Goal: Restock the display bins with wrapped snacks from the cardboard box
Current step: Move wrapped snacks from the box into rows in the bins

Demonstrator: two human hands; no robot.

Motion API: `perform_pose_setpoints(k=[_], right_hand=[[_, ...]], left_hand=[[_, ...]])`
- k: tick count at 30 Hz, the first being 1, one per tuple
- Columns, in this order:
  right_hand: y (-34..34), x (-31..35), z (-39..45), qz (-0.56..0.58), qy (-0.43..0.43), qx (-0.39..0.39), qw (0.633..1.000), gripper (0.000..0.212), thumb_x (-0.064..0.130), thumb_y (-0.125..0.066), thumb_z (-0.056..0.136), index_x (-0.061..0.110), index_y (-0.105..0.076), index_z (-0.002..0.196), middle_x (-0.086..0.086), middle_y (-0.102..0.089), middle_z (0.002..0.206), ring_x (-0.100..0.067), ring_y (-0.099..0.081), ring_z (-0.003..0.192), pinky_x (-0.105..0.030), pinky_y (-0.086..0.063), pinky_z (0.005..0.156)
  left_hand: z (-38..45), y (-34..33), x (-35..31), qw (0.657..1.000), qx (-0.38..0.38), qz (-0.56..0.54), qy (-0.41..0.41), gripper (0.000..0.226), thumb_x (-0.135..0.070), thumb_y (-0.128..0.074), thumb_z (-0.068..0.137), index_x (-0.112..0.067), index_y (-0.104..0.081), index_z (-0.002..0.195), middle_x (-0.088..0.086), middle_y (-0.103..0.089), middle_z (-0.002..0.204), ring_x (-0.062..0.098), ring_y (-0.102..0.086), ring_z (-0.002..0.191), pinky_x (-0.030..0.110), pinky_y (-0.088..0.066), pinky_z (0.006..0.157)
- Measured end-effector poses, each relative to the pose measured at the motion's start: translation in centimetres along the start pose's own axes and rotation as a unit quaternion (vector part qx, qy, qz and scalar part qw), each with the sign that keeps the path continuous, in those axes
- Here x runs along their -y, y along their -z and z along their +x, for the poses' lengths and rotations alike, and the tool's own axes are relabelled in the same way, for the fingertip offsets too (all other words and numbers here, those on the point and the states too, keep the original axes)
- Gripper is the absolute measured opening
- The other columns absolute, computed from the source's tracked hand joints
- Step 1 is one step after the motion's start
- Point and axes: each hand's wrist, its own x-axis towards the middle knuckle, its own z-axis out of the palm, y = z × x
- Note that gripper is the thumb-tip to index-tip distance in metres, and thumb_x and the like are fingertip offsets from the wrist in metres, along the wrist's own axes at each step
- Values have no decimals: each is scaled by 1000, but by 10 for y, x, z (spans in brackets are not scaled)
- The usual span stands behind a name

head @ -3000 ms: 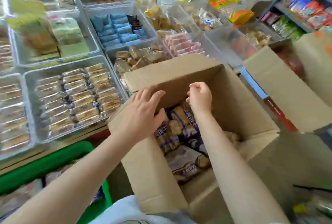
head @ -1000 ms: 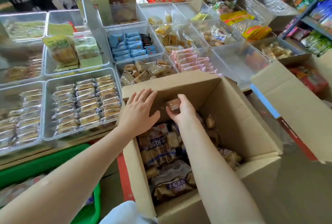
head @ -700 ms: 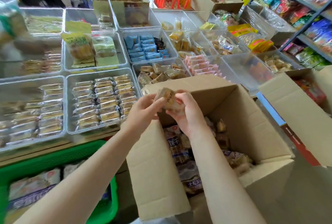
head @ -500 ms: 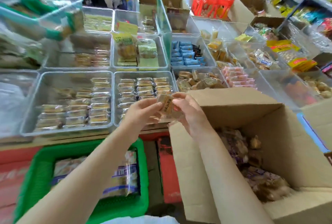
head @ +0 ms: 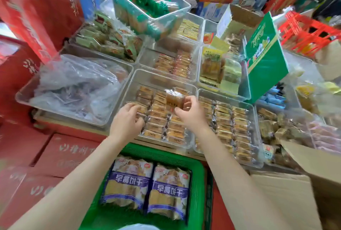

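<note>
My right hand (head: 191,113) pinches a clear-wrapped brown snack (head: 174,100) and holds it just above a clear display bin (head: 132,82) lined with rows of similar wrapped snacks. My left hand (head: 126,120) reaches into the same bin at its left side, fingers curled down on the packets there; whether it grips one is hidden. The cardboard box (head: 302,157) shows only as flaps at the right edge.
More clear bins surround this one: one to the right (head: 254,111) with wrapped snacks, one at left holding crumpled plastic (head: 77,86). A green basket (head: 197,183) with two purple biscuit packs sits below my arms. Red cartons (head: 36,17) stand at left, a green carton (head: 265,60) at right.
My right hand lifted a wrapped snack out of the cardboard box and both hands carried it left, over the display bin. The view swung left with them.
</note>
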Motion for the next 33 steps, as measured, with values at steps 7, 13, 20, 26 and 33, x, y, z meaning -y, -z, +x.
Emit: perform_pose_setpoints(k=[7,13,20,26,33], right_hand=[[-72,18,92,-72,17,7,997,26,28,-70,93,23,-54,113,4,-63,100,-18,-62,90,-24,-48,68],[-134,3,138,-221,42,109,968,34,28,-71,91,26,-62,124,1,-68,122,-23,-62,112,-40,-51,98],[-145,-5,158,-243,13,157,957,17,37,-61,98,30,-73,108,5,-67,116,-20,-59,111,-47,-43,104],[-164,-1,148,-289,1,71,955,21,35,-58,100,22,-72,108,-3,-65,120,-27,-55,118,-43,-37,108],[-129,6,96,-248,34,72,966,39,33,-47,102,27,-53,141,-3,-51,143,-25,-39,137,-48,-26,112]], left_hand=[[37,-16,59,950,99,284,-87,63,-45,-22,102,-23,-15,161,-1,-11,168,20,12,154,56,16,120],[38,-24,75,969,10,217,-114,55,-40,-38,86,-17,-70,124,1,-66,133,19,-23,152,59,1,123],[40,-30,78,974,-18,194,-115,55,-37,-46,83,-13,-68,127,3,-67,129,20,-28,150,57,-4,123],[39,-26,75,970,4,223,-101,56,-41,-46,86,-17,-63,133,1,-61,139,17,-18,153,57,-3,123],[35,-13,54,954,109,272,-57,61,-42,-32,97,-19,-34,154,2,-27,164,17,12,155,52,16,122]])
